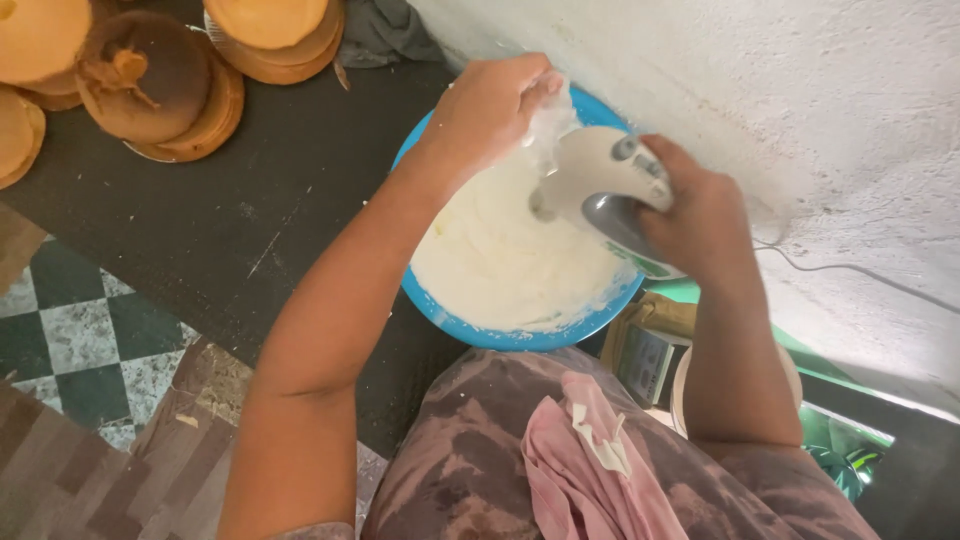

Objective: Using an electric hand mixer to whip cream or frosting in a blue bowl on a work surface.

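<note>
Hand mixer (610,185): grey-and-white electric unit, held over a blue bowl (520,335) on the dark table (260,210), close against a rough white wall (800,100).
Right hand (700,215): grip closed around the mixer's handle from the wall side.
Left hand (490,105): fingers pinched shut on a crumpled clear plastic wrapper (548,125) held above the bowl, just beside the mixer's nose.
Bowl contents: pale whipped cream (500,255) fills it nearly to the rim; the beaters are sunk in it, hidden.
Cord (850,268): thin grey line trailing along the wall.
Around: stacks of round brown cakes (160,85) at the table's far left end, well apart from the bowl; a small scale (648,362) tucked below the bowl by the right forearm.
Foreground: a pink cloth (585,465) lies over the person's lap; checkered floor (75,340) at left.
</note>
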